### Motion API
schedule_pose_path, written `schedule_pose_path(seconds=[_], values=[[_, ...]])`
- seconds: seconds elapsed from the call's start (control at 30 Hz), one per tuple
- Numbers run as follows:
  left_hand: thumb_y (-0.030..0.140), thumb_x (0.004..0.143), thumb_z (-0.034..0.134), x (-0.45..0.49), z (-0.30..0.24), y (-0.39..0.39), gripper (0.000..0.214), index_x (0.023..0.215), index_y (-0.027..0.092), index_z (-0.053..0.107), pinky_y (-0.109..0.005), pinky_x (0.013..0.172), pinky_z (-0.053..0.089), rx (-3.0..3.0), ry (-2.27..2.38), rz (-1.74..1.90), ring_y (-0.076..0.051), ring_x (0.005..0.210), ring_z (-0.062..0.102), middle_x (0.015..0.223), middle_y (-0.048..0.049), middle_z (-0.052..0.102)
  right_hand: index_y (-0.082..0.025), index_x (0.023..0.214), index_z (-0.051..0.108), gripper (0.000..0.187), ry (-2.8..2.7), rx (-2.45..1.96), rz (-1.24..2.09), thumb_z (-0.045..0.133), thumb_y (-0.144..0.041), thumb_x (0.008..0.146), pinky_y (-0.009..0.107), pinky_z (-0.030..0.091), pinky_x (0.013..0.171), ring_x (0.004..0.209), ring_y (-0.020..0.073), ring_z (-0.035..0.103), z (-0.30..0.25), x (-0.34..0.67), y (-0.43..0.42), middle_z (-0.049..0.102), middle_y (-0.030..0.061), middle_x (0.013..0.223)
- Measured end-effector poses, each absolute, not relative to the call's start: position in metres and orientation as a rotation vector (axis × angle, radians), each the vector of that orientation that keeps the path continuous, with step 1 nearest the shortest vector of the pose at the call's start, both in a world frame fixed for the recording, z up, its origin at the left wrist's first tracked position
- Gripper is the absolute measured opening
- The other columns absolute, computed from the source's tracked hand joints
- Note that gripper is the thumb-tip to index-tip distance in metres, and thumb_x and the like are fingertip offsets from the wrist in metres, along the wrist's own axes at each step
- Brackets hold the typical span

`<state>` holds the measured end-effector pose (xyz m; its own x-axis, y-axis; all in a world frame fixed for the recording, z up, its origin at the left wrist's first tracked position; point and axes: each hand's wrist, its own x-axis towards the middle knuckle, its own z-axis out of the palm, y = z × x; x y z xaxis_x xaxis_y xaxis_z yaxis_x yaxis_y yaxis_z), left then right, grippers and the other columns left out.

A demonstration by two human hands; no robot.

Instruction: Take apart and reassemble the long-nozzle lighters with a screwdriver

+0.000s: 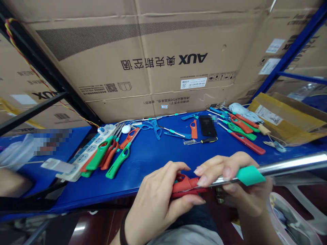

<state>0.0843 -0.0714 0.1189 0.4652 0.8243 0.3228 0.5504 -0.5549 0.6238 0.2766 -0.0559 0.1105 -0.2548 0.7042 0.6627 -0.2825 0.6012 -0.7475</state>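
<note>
My left hand [155, 197] is wrapped round the red handle of a long-necked lighter [184, 185], held just in front of the table's near edge. My right hand [237, 180] grips the lighter's thin metal rod close to the handle. A teal sleeve [251, 175] sits around the metal by my right fingers. Beyond it, a thicker shiny tube [293, 164] runs out to the right edge of the view. The palm hides part of the handle.
Green, orange and red lighters [119, 161] lie by a white power strip [92, 149]. More lighters [242, 127] are heaped at the right, near a yellow packet [276, 119]. Mid-table lie blue handle parts [155, 129], a screwdriver [209, 140] and a black phone-like object [207, 126]. Large cartons [163, 41] stand behind.
</note>
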Motion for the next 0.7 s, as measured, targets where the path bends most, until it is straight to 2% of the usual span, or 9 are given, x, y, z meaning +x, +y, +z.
schedule_pose_path(seconds=[0.17,0.4,0.57,0.7], values=[[0.06,0.088,0.042,0.083,0.12,-0.07,0.046,0.112,0.021,0.045,-0.026,0.07,0.051,2.467,1.158,0.953,-0.018,0.084,0.067,0.097,-0.0039,0.067,-0.025,0.102,0.058,0.02,-1.522,-0.417,0.82,0.064,-0.019,0.084,0.044,0.06,0.077,0.085,0.0259,0.071,0.114,0.27,-0.059,0.074,0.005,0.085],[0.063,0.081,0.051,0.082,0.118,-0.072,0.058,0.119,0.021,0.04,-0.021,0.069,0.055,2.528,1.147,1.067,-0.015,0.078,0.07,0.096,-0.0034,0.068,-0.026,0.107,0.056,0.025,-1.5,-0.378,0.878,0.064,-0.02,0.085,0.035,0.062,0.066,0.083,0.0236,0.072,0.117,0.263,-0.059,0.074,0.0047,0.092],[0.063,0.081,0.053,0.082,0.117,-0.075,0.062,0.12,0.017,0.04,-0.021,0.07,0.056,2.599,1.165,1.193,-0.014,0.072,0.069,0.087,-0.0028,0.068,-0.029,0.11,0.056,0.024,-1.566,-0.313,0.856,0.061,-0.024,0.088,0.033,0.062,0.073,0.08,0.0199,0.073,0.122,0.261,-0.06,0.075,0.0022,0.088],[0.059,0.083,0.053,0.082,0.118,-0.076,0.059,0.119,0.015,0.042,-0.021,0.066,0.056,2.67,1.149,1.276,-0.013,0.066,0.067,0.081,-0.0025,0.067,-0.026,0.112,0.058,0.02,-1.585,-0.179,0.839,0.056,-0.027,0.091,0.029,0.062,0.072,0.077,0.0176,0.073,0.13,0.258,-0.055,0.076,0.0023,0.089]])
